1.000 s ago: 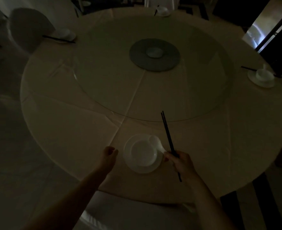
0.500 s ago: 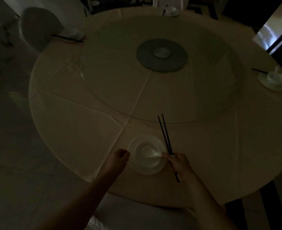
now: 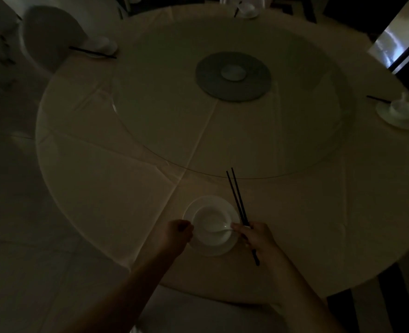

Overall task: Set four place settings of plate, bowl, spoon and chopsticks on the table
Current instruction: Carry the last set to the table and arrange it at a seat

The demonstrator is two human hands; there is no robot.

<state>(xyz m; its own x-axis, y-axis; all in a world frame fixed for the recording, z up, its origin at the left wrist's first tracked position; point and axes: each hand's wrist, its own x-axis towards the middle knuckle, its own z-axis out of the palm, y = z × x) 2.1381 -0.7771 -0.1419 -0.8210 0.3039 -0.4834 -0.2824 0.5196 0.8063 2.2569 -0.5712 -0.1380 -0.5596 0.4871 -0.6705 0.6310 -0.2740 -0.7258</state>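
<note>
A white bowl (image 3: 210,221) sits on a white plate (image 3: 207,251) at the near edge of the round table (image 3: 107,188). A white spoon (image 3: 219,229) lies in the bowl, its handle at my right hand's fingertips. My right hand (image 3: 258,237) grips a pair of black chopsticks (image 3: 236,195) pointing away over the cloth, just right of the plate. My left hand (image 3: 177,234) is curled at the plate's left rim; what it holds cannot be made out. Three other settings stand at far left (image 3: 100,45), far top (image 3: 246,8) and right (image 3: 401,111).
The room is very dim. A large glass turntable (image 3: 307,131) covers the table's middle, with a grey disc (image 3: 232,76) at its centre. A pale chair back (image 3: 52,34) stands at the far left; a chair seat (image 3: 198,308) lies below my arms.
The spoon has gone from the bowl's right rim down into the bowl. My left hand has closed in to the plate's left edge. The camera has drifted, shifting the table rightward.
</note>
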